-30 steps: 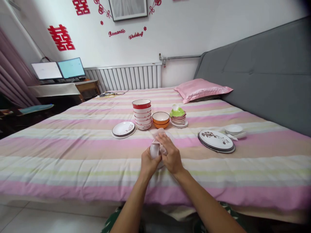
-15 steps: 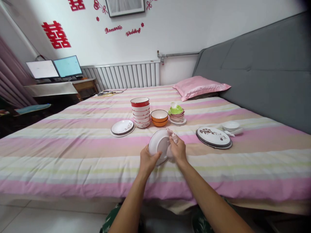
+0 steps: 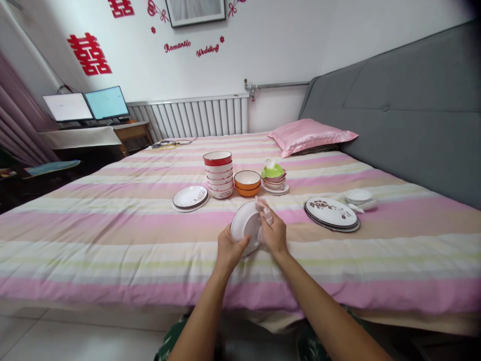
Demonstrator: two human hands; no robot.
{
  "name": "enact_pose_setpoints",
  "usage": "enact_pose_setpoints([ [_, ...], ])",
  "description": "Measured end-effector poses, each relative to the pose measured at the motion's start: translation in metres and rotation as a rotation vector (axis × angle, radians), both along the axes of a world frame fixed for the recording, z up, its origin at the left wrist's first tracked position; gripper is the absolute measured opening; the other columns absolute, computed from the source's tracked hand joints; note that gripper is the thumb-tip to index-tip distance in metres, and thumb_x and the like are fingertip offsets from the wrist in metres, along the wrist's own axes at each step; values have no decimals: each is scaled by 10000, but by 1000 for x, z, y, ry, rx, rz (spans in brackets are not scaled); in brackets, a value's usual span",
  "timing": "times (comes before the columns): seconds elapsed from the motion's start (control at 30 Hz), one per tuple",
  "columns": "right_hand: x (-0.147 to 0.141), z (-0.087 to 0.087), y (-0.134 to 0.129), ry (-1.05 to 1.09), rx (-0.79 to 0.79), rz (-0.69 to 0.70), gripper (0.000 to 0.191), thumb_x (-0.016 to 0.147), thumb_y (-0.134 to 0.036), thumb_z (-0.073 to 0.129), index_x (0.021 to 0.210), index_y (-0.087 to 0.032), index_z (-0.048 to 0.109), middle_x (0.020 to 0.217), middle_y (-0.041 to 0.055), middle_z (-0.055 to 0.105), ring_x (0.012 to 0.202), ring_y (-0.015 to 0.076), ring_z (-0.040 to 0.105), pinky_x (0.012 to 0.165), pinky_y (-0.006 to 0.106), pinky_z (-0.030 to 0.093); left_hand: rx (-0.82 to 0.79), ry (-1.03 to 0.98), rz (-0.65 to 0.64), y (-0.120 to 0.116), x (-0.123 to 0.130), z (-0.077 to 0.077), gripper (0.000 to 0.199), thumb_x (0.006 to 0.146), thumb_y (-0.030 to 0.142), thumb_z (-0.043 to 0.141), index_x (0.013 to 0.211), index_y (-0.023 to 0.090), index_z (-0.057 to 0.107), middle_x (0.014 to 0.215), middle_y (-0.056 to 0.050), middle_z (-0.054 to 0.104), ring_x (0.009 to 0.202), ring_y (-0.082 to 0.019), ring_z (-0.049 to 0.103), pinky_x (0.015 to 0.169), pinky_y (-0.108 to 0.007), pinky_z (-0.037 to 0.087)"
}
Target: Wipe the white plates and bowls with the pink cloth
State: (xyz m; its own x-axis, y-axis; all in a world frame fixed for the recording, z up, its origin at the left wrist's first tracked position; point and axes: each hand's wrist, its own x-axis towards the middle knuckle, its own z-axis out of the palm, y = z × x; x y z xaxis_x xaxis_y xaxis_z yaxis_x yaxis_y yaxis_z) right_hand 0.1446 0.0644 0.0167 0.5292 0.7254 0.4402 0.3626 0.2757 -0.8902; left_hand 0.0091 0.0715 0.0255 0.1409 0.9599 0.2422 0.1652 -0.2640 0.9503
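Observation:
My left hand (image 3: 231,249) grips the left edge of a white plate (image 3: 242,225), tilted up with its underside facing me and my thumb across it. A pale cloth (image 3: 267,215) is pinched in my right hand (image 3: 275,233), pressed to the plate's right side. Beyond the plate stand a tall stack of bowls (image 3: 219,175), two orange bowls (image 3: 247,189) and small dishes (image 3: 273,175) topped by a green one. Round plates (image 3: 190,197) lie to the left; oval plates (image 3: 330,211) lie to the right.
Small white dishes and spoons (image 3: 358,196) lie behind the oval plates. A pink pillow (image 3: 311,135) rests near the grey headboard (image 3: 398,110). Cables (image 3: 171,144) lie at the striped bed's far left, and two monitors (image 3: 106,103) stand on a desk beyond.
My right hand has shifted slightly left with the cloth against the plate. My left hand keeps its hold, and the view has moved a little.

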Motion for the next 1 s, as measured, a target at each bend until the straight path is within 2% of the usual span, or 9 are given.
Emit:
enact_pose_setpoints([
  [0.13,-10,5,-8,-277,175,161,440,855,-172,408,1274,-238,524,1364,22,481,1318,186,365,1085,383,324,-10,-40,-4,-1,0,0,333,559,157,682,888,134,637,785,-31,700,687,-180,624,621,-262,493],
  [0.27,-23,6,-16,-630,273,351,604,740,-7,366,1289,-210,510,1380,19,458,1366,173,259,1113,408,290,8,-82,-6,1,-1,-1,141,547,94,591,679,143,594,610,9,638,546,-125,543,510,-215,427],
  [0.43,-29,8,-14,-795,306,351,684,676,12,359,1307,-220,488,1379,14,461,1364,173,265,1116,437,278,34,-123,-12,3,-3,0,177,552,88,553,711,136,613,647,-5,657,603,-140,568,549,-222,447],
  [0.53,-22,12,-6,-651,252,276,619,741,-23,362,1306,-245,487,1380,9,461,1353,166,291,1124,426,254,-21,-90,-16,3,-3,2,207,538,119,626,745,131,629,654,-4,667,580,-144,575,547,-231,457],
  [0.67,-4,8,8,-218,123,127,425,838,-207,400,1233,-225,556,1308,51,542,1276,192,426,1070,392,331,-41,-46,2,1,-4,3,405,546,189,702,941,123,645,810,-49,714,715,-207,640,645,-291,510],
  [0.73,5,-1,14,11,-39,37,369,820,-338,456,1118,-198,624,1142,81,652,1096,234,583,950,398,435,-42,-45,0,0,-5,4,438,559,204,710,983,121,639,869,-68,719,780,-233,653,686,-323,523],
  [0.8,11,-13,19,228,-206,-45,360,749,-448,527,919,-165,671,895,84,718,898,259,654,796,385,498,-51,-41,20,-1,-5,5,426,557,211,720,968,123,646,875,-73,721,796,-245,660,692,-337,531],
  [0.9,13,-28,22,530,-269,-61,384,666,-520,578,793,-161,636,749,61,709,785,238,670,650,314,514,-70,-31,57,-3,-5,7,416,550,216,735,946,121,654,853,-74,724,790,-248,665,676,-337,535],
  [1.0,11,-33,22,727,-298,-11,386,624,-536,610,757,-174,604,708,47,693,733,214,673,587,279,514,-75,-33,59,-2,-7,5,440,554,234,746,966,112,650,862,-82,722,792,-246,663,675,-331,534],
])
